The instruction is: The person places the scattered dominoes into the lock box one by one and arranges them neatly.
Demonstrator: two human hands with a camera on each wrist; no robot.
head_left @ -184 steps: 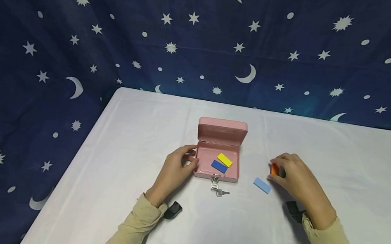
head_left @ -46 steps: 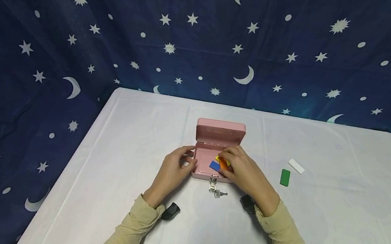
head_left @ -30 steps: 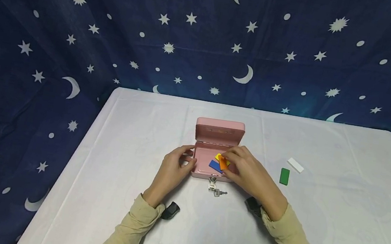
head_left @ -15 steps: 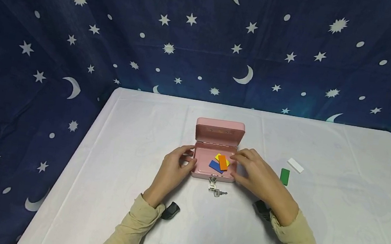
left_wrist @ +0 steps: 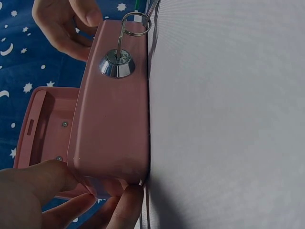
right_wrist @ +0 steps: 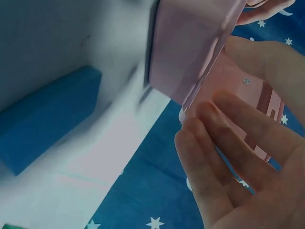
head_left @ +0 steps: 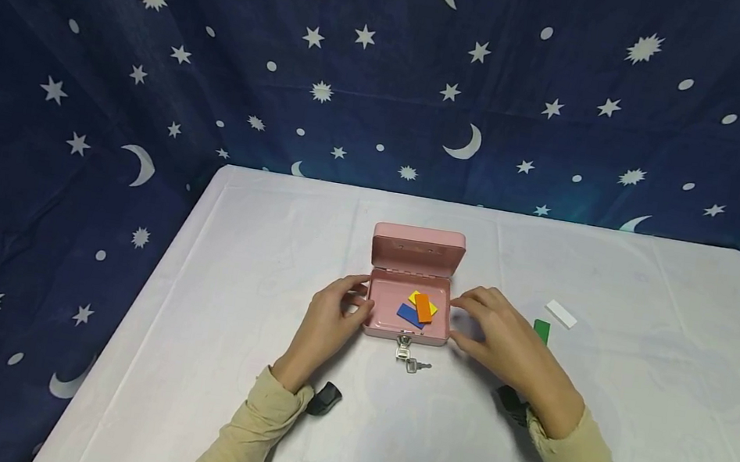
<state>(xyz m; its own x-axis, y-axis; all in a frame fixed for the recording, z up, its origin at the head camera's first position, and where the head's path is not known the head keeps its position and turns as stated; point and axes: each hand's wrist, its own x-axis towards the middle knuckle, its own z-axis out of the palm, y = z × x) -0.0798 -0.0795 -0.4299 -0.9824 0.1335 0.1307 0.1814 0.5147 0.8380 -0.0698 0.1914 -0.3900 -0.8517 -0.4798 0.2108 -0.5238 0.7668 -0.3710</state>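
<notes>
A pink cash box [head_left: 373, 331] stands with its lid raised. Inside it lie a blue block [head_left: 411, 316], a yellow block [head_left: 433, 309] and an orange block [head_left: 424, 309] that overlaps both. My left hand [head_left: 326, 325] rests with its thumb and fingertips against the box's left wall. Past the right wall, my right hand [head_left: 513, 350] has its thumb and fingers apart, nothing between them, the tips right at the wall. A light blue block [right_wrist: 50, 117] lies on the table near it in the right wrist view; in the head view the hand hides it.
A key [left_wrist: 119, 40] sits in the box's front lock, and a second key [head_left: 418, 366] on the ring reaches the table in front. Right of my right hand lie a green block [head_left: 542, 331], partly covered, and a white block [head_left: 561, 314]. A star-patterned cloth [head_left: 393, 68] hangs behind the table.
My right hand has brought the orange block from the right into the box, let it go on the yellow and blue blocks, and drawn back right past the wall. My left hand has stayed put.
</notes>
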